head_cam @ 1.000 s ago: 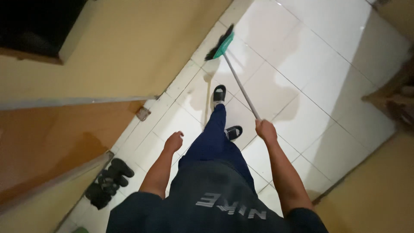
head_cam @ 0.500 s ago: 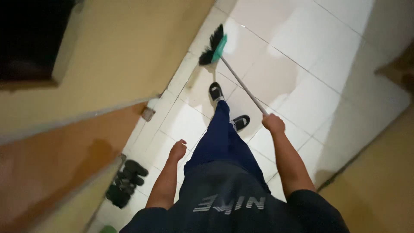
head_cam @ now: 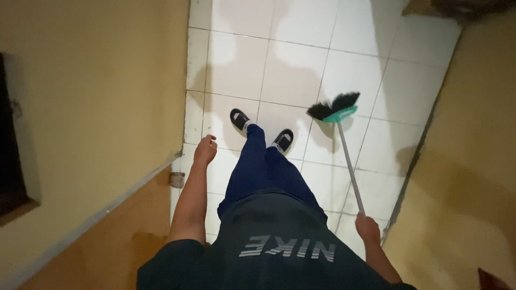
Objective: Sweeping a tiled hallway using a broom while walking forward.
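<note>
A broom (head_cam: 349,161) with a green head, black bristles and a thin metal handle stands on the white tiled floor (head_cam: 301,70) to my right. My right hand (head_cam: 367,228) grips the top of the handle, low at the right. The broom head (head_cam: 335,108) rests ahead of my right foot. My left hand (head_cam: 205,150) hangs beside my left leg with its fingers curled and nothing in it, close to the yellow wall (head_cam: 97,96). I wear dark blue trousers and black slippers (head_cam: 239,118).
Yellow walls close in on both sides, the right wall (head_cam: 467,161) near the broom. An orange-brown door (head_cam: 113,252) stands at lower left, with a small doorstop (head_cam: 177,179) at its foot. Something dark lies at the top right corner (head_cam: 457,6).
The view has swung round. The broom has moved from ahead-left to my right side, and my right hand has dropped lower. The shoes by the door are out of sight.
</note>
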